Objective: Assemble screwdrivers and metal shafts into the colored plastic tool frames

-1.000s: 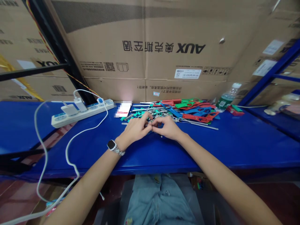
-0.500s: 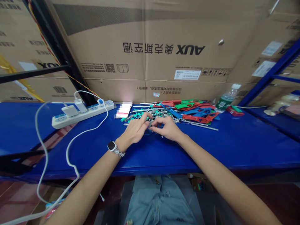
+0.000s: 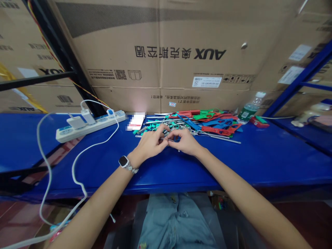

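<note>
Lap: light-blue jeans (image 3: 173, 221) sat below the blue tabletop (image 3: 176, 169).
Wrist: a smartwatch (image 3: 123, 161) ringed the left one.
Left hand (image 3: 150, 143): thumb and fingers were pinched on a thin metal rod (image 3: 138, 136), its end poking out past the hand's left side.
Right hand (image 3: 188, 141): thumb and forefinger were pressed together at the left fingertips; anything between was too small to tell.
Pile: green-tipped metal pieces (image 3: 153, 125) lay just beyond both hands, beside red, blue and green plastic handles (image 3: 218, 130).
Edges: a power strip (image 3: 92, 128) lay left, a bottle (image 3: 246, 112) stood right.
Back: an AUX carton (image 3: 176, 76).
</note>
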The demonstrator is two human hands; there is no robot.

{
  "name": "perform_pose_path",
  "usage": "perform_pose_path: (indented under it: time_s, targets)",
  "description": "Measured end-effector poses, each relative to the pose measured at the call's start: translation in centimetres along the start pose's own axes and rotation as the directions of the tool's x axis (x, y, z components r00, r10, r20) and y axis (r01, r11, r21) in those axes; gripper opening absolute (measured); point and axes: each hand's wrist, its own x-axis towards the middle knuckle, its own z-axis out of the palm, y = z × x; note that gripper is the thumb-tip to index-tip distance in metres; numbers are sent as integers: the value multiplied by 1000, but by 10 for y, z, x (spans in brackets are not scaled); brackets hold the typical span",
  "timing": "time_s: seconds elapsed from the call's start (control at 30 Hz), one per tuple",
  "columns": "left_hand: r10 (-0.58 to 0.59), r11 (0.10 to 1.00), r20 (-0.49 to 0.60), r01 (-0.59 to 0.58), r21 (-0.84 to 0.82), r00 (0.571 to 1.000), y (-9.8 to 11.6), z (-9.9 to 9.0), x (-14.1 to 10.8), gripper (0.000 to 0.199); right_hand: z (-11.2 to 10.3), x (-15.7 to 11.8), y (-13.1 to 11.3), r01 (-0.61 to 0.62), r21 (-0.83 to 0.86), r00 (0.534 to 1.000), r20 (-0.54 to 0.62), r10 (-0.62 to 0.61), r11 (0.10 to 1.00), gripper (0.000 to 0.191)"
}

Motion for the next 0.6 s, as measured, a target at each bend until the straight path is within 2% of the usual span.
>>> perform_pose_path:
  time_s: [0.23, 0.4, 0.5, 0.6]
  targets:
    - [-40, 998, 3, 40, 44, 999, 0, 1, 3, 31, 1, 0, 4, -5, -19, 1000, 6, 5, 1000, 8]
    - [-36, 999, -4, 36, 20, 999, -5, 1, 4, 30, -18, -1, 1, 28, -76, 998, 60, -24, 997, 22]
    - [-11, 1000, -26, 11, -15, 1000, -8, 1, 5, 24, -38, -12, -1, 69, -182, 993, 106, -51, 981, 32]
    - [7, 1000, -48, -8, -12, 999, -9, 2, 7, 16, -48, -31, 1, 63, -376, 990, 144, -9, 924, 37]
